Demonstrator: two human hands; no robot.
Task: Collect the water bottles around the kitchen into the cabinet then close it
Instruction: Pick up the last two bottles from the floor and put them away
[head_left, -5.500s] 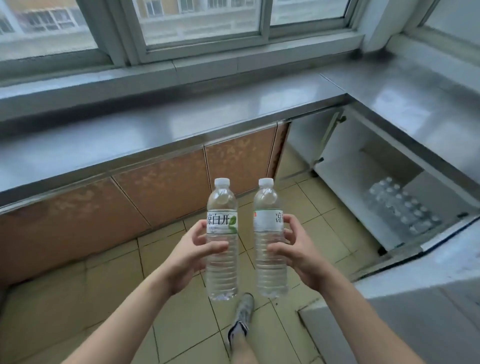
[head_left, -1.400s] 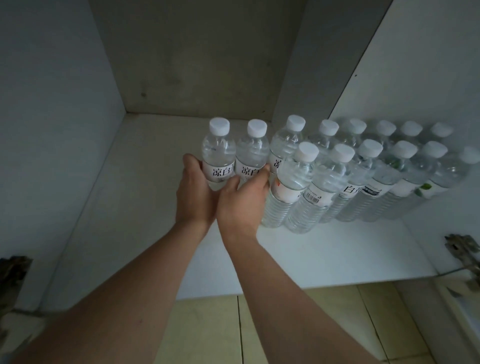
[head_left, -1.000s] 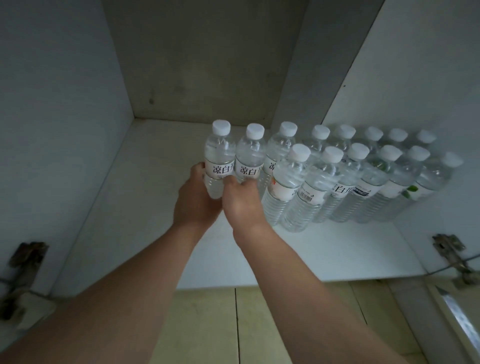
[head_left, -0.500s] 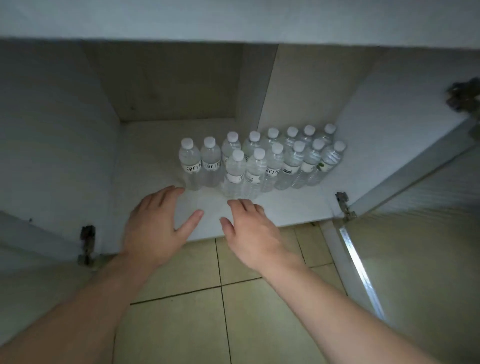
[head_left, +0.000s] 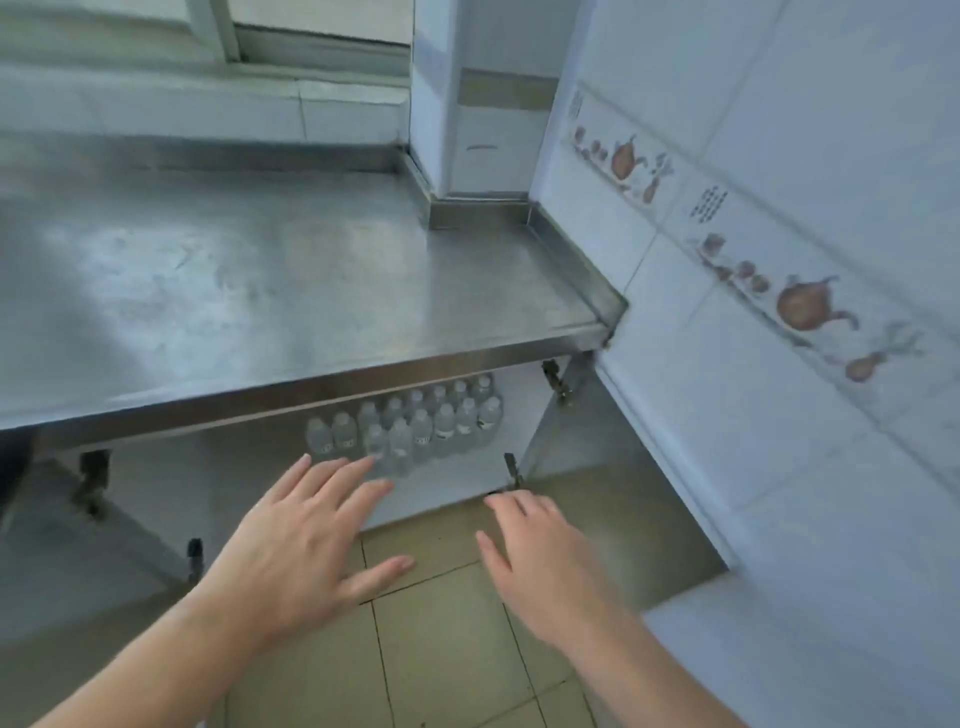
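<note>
Plastic water bottles (head_left: 415, 426): roughly fourteen, two rows, inside open cabinet (head_left: 524, 415).

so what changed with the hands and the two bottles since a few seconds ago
Both hands let go: the left hand and right hand set their two clear plastic water bottles at the left end of the rows inside the white cabinet, then drew back empty and open over the floor. The other bottles stayed put; the cabinet remains open.

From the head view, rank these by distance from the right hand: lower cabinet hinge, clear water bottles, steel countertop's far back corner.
From the right hand:
1. Lower cabinet hinge, just above the fingertips.
2. Clear water bottles, up-left inside the cabinet.
3. Steel countertop's far back corner, farthest, by the wall.
</note>
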